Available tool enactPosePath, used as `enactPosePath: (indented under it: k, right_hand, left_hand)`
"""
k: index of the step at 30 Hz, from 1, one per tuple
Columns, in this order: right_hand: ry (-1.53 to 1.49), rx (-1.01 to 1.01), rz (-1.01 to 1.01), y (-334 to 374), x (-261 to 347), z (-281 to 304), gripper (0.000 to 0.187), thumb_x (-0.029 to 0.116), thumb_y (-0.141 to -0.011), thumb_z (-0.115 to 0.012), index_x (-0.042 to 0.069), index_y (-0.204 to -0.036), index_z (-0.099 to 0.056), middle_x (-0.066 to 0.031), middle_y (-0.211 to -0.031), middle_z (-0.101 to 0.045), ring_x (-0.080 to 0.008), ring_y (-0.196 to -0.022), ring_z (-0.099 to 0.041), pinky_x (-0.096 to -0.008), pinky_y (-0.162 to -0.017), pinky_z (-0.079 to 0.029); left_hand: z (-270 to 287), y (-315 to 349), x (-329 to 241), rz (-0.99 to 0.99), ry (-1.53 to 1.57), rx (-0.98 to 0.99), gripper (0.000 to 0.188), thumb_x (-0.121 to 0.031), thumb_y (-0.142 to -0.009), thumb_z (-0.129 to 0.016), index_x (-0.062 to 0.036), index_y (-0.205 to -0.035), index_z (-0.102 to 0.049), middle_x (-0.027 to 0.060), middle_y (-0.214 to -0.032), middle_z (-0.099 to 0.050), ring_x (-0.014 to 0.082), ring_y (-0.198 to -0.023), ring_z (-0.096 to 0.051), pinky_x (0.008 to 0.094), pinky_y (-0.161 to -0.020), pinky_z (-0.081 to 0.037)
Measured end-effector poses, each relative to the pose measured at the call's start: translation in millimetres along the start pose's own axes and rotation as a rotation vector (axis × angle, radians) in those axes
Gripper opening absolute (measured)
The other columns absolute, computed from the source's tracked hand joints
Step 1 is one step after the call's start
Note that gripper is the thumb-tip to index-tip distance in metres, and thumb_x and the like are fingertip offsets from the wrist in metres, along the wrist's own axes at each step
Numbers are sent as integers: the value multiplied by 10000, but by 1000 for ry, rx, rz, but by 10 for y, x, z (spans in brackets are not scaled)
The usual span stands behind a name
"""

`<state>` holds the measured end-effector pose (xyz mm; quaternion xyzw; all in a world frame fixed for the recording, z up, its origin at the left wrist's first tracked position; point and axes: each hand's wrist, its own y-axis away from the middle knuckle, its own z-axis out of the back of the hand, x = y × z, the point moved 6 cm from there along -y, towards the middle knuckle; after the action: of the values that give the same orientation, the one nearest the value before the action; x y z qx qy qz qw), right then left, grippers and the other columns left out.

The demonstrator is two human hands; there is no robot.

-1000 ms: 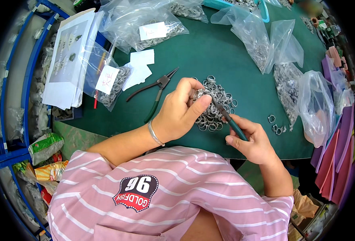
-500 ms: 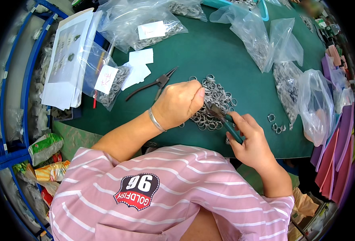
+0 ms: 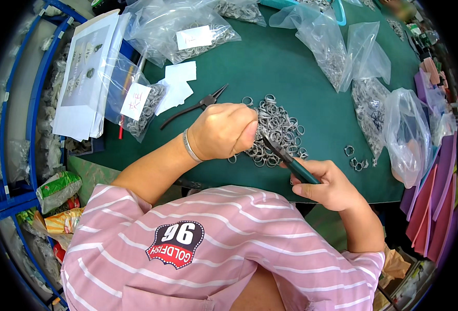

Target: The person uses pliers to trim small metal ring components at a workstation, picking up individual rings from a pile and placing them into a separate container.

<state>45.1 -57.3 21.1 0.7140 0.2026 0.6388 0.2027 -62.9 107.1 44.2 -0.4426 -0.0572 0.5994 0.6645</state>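
Note:
My left hand (image 3: 224,132) is closed in a pinch just left of a heap of small grey metal rings (image 3: 278,127); what its fingers hold is hidden. In my right hand (image 3: 330,185) is a pair of pliers with green handles (image 3: 302,170). Their dark jaws point up and left over the near part of the heap, close to my left fingers. Behind my left hand lies a second pair of pliers (image 3: 208,99) with long, thin pointed jaws and dark handles. A few separate rings (image 3: 358,165) lie to the right, away from the heap.
Clear bags of metal parts (image 3: 208,41) stand at the back, and another bag (image 3: 143,111) lies left near white paper slips (image 3: 176,85). More bags (image 3: 369,116) line the right side of the green table (image 3: 229,67). A blue rack (image 3: 24,119) stands at far left.
My left hand has shifted slightly left and turned a little. My right hand has moved slightly right and down, tilting the green-handled pliers. The heap looks much the same.

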Motion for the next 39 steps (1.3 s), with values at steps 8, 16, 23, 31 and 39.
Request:
enactPosePath:
  k: [8, 16, 23, 31, 39]
  right_hand:
    - [1071, -405, 350, 126, 366, -27, 550, -22, -622, -614, 30, -1165, -540, -118, -775, -500, -277, -672, -511, -340, -592, -415]
    - [982, -266, 208, 258, 391, -46, 557, -43, -615, -574, 18, -1167, -528, -116, -794, -492, -297, -714, -518, -359, -617, -432]
    - [692, -34, 204, 117, 192, 156, 516, -70, -640, -527, 2, -1150, -545, -169, -825, -558, -318, -701, -557, -343, -630, -448]
    - [1556, -439, 390, 356, 465, -175, 534, 29, -632, -571, -13, -1163, -541, -137, -766, -481, -291, -673, -512, -362, -554, -413]
    - [270, 110, -145, 205, 119, 125, 439, -34, -665, -484, 21, -1088, -586, -13, -714, -474, -125, -679, -442, -256, -617, -377]
  left_hand:
    - [-187, 49, 75, 148, 38, 194, 114, -79, -827, -520, 1, -747, -533, 109, -628, -519, 290, -543, -538, 359, -509, -456]
    - [-131, 89, -53, -154, 30, 126, 86, -85, -753, -547, 0, -766, -557, 105, -623, -516, 281, -508, -514, 370, -471, -446]
    - [-320, 135, -27, -34, 91, 242, 96, -100, -753, -561, -22, -709, -526, 99, -593, -499, 282, -507, -520, 364, -473, -440]
    - [-270, 70, -44, -136, 54, 256, 108, -106, -789, -521, -17, -729, -532, 95, -583, -484, 279, -505, -508, 357, -476, -435]
    - [-245, 61, -58, -93, 205, 101, 173, -137, -832, -488, -11, -725, -541, 94, -575, -477, 263, -467, -484, 330, -443, -409]
